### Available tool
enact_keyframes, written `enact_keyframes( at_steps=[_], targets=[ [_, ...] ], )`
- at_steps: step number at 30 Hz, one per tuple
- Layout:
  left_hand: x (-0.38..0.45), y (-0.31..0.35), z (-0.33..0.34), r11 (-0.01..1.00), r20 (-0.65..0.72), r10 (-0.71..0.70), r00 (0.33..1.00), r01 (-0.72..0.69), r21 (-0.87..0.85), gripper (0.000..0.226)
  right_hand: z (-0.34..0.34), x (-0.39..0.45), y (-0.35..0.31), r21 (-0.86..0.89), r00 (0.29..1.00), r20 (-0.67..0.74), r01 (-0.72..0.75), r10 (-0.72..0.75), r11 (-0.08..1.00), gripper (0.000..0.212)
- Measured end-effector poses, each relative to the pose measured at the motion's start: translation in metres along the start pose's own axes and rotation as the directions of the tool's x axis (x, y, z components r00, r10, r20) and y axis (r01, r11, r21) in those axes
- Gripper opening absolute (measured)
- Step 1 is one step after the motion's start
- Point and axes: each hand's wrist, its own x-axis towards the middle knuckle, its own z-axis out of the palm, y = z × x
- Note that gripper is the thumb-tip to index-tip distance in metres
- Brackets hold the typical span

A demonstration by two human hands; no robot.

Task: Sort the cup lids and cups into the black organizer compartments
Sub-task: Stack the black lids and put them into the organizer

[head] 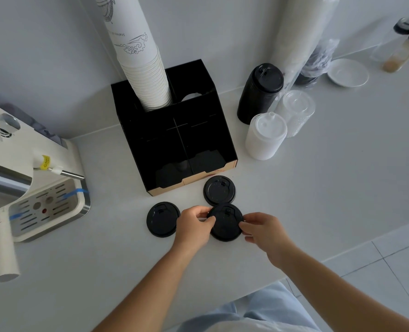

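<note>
A black lid [225, 224] lies on the white counter in front of the black organizer [165, 140]. My left hand [194, 226] pinches its left edge and my right hand [263, 230] pinches its right edge. Two more black lids lie loose: one [161, 219] to the left of my left hand, one [219, 190] just behind the held lid. A tall stack of white paper cups [143, 68] stands in the organizer's back left compartment. The front compartments hold dark lids, hard to make out.
Right of the organizer stand a black stack of lidded cups [258, 94], a white one [264, 137] and a clear one [296, 111]. Sleeved cup stacks [301, 37] lean on the wall by a white saucer [348, 73]. A coffee machine [31, 188] fills the left.
</note>
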Motion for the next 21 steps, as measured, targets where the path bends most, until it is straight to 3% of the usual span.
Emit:
enact_keyframes(
  at_steps=[10,21],
  targets=[
    [0.026,0.023,-0.008,0.989,-0.095,-0.002,0.996,-0.012,-0.145,0.029,0.005,0.026,-0.043,0.049,0.997,0.007,0.080,-0.080,0.996,0.024],
    [0.047,0.033,0.001,0.991,-0.142,-0.036,0.989,0.017,-0.135,0.032,0.014,0.055,-0.061,0.035,0.997,-0.023,0.073,-0.073,0.997,0.027]
  ],
)
